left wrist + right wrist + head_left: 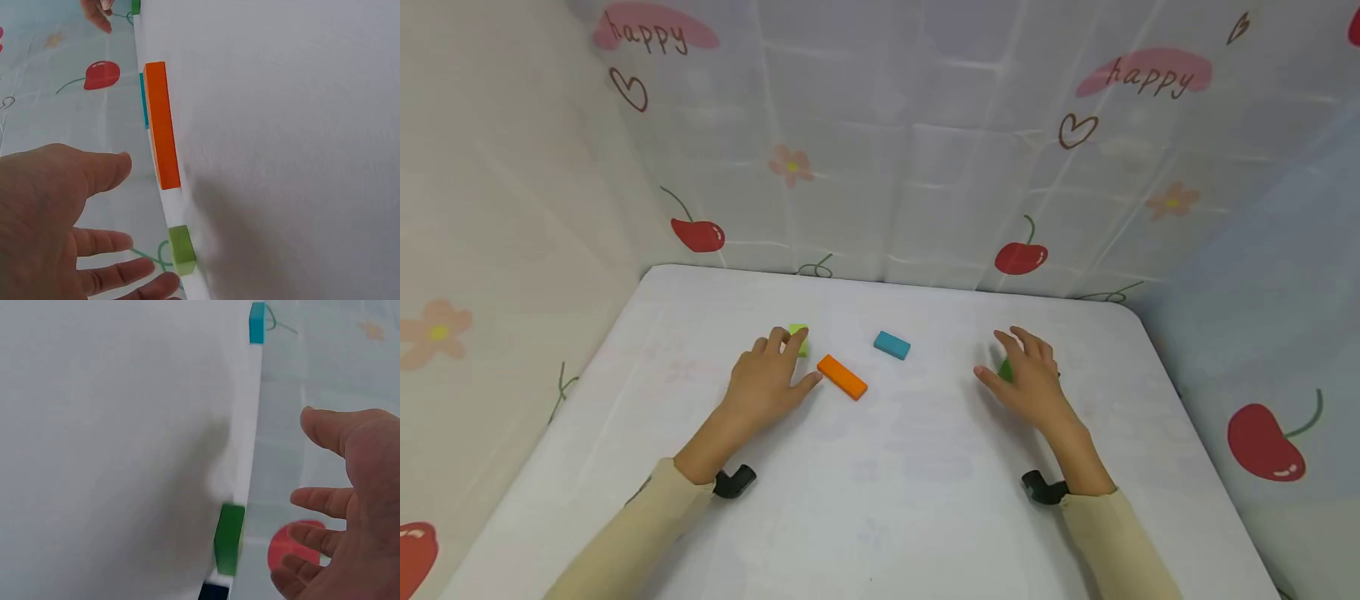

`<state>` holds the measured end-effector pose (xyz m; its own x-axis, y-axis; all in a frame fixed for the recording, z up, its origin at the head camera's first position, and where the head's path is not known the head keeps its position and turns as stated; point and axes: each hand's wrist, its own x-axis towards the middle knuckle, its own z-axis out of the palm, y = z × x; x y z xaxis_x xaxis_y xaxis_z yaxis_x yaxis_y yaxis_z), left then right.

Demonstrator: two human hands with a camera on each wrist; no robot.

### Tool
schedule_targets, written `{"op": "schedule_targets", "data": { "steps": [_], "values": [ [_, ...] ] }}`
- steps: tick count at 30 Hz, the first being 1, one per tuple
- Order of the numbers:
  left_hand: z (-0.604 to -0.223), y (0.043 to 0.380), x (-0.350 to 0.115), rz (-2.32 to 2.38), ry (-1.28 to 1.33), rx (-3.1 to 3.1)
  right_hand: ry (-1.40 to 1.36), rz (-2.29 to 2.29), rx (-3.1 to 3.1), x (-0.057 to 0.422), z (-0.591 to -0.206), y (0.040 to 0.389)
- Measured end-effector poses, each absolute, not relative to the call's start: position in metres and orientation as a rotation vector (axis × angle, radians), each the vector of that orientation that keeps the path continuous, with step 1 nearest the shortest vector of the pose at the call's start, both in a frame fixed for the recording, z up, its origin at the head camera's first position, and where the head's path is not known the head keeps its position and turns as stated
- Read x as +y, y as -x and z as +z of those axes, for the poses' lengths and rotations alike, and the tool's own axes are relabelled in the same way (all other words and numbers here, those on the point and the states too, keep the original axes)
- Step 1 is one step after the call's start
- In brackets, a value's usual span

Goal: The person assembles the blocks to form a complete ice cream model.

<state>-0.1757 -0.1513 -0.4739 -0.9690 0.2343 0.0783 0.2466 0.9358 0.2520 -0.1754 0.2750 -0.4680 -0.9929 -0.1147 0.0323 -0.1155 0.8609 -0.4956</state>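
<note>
My left hand (766, 382) hovers over the left part of the white table, fingers spread and holding nothing. Partly hidden behind its fingertips is a light green block (802, 346). Just right of its thumb lies a long orange block (842, 377); in the left wrist view the hand is apart from both blocks. My right hand (1032, 383) hangs above a dark green block (1006, 372), most of which it covers in the head view. The right wrist view shows this green block (229, 539) apart from the fingers, with a dark block (214, 592) beside it.
A blue block (892, 345) lies between the hands, behind the orange one. The white table (880, 500) meets a printed curtain (887, 183) at its back edge, with more curtain at both sides. Each wrist carries a black mount.
</note>
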Motion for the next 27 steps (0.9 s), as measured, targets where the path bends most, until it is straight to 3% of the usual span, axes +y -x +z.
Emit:
{"op": "schedule_targets", "data": {
  "steps": [11, 27],
  "values": [
    [-0.477, 0.174, -0.119, -0.293, 0.396, -3.103, -0.277, 1.055, -2.99, 0.226, -0.483, 0.204],
    [-0.48, 0.177, -0.094, -0.127, 0.381, -3.074, -0.296, 1.062, -3.029, 0.17, -0.488, 0.238]
  ]
}}
